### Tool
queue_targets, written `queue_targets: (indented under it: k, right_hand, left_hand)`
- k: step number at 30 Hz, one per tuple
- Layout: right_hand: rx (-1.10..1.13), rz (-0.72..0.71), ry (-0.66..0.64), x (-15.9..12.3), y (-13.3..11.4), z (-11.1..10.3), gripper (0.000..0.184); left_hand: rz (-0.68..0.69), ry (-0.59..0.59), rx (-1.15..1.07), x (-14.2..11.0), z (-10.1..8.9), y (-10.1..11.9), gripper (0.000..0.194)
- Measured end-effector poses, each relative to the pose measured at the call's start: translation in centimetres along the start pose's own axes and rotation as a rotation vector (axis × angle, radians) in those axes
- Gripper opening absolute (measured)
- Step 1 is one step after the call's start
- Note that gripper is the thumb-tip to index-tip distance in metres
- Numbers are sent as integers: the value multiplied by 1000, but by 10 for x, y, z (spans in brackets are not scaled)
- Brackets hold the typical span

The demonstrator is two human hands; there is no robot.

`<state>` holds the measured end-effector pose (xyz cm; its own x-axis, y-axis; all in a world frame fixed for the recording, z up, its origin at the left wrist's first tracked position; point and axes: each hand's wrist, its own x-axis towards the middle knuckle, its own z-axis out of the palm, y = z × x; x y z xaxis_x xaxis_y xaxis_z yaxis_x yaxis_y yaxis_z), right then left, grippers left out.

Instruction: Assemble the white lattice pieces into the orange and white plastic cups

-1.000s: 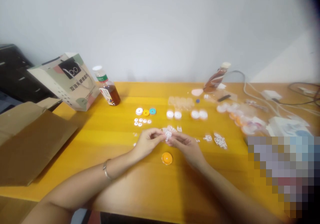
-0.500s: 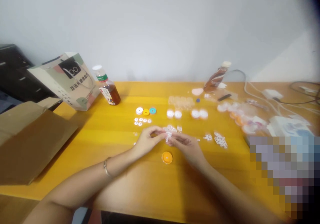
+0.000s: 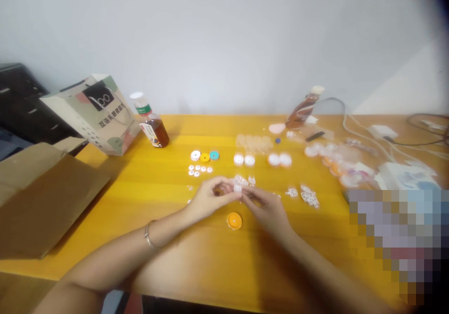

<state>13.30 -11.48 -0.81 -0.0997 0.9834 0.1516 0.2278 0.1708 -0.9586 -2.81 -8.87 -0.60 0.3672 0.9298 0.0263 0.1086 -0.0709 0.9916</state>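
Observation:
Between both sets of fingertips is a small white patterned piece (image 3: 237, 188); its exact kind is too small to make out. My left hand (image 3: 210, 196) pinches it from the left with thumb and fingers. From the right, my right hand (image 3: 265, 207) closes its thumb and fingertips on the same piece. An orange round disc (image 3: 234, 221) with a pale centre lies on the table just below the hands. Behind the fingers lie more white flat pieces (image 3: 241, 179), partly hidden. White cut-out pieces (image 3: 309, 197) lie to the right of my right hand.
White, yellow and teal discs (image 3: 214, 155) sit in a row, with small white rounds (image 3: 203, 169) before them. White round parts (image 3: 249, 160) and a clear tray (image 3: 254, 142) stand farther back. An open cardboard box (image 3: 45, 197), paper bag (image 3: 105, 117), bottles (image 3: 152, 124) and cables (image 3: 368, 134) edge the table (image 3: 196, 272).
The white piece has turned between my fingers and shows a smaller, squarer face. My right fingertips have shifted slightly; the disc and the other things stay where they were.

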Motion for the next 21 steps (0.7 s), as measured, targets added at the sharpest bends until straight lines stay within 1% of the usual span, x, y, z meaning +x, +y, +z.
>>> queue_targets:
  k: [2,3,5,7,10,12,14,17,21]
  right_hand:
    - [-94,-126,13,-2,1,1,22]
    - [-121,-164,6,-3,1,2,24]
    - [-131,-174,-5,-4,1,2,27]
    - [-85,-116,13,-2,0,0,32]
    - [110,41,35,3,-1,-4,34]
    - [264,150,-13,7,0,-5,31]
    - [364,225,-61,8,1,-5,27]
    - [425,274,-60,7,4,-2,23]
    - [448,289,-55,5,7,1,21]
  left_hand:
    - [46,30,21,-1,1,-2,28]
    - [61,45,48,-1,1,-2,27]
    - [81,53,114,-2,-1,1,23]
    - [116,17,180,-2,-5,6,23]
    - [208,-46,246,0,-11,12,25]
    - [267,-68,269,3,-13,13,25]
    - [305,-73,269,5,-14,11,24]
    - [314,-80,255,5,-13,6,21]
    - [241,-34,217,3,-9,4,21]
